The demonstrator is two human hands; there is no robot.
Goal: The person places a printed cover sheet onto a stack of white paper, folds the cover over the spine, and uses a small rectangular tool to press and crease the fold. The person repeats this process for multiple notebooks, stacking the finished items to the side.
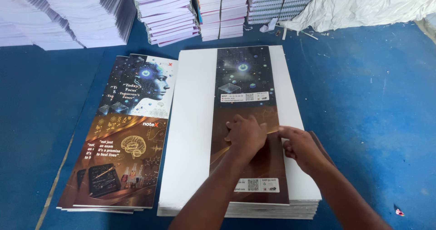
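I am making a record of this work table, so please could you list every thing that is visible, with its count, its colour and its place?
Printed cover sheet: one, dark blue above and brown below, on top of the white stack.
White sheet stack: one, white, centre of the table.
Printed cover pile: one pile, blue and brown pictures, left of the white stack.
Notebook stacks: several, white with purple and pink edges, along the far side.
White cloth: one, far right corner.
Table surface: blue.
Left hand: flat on the cover sheet.
Right hand: at the cover sheet's right edge.
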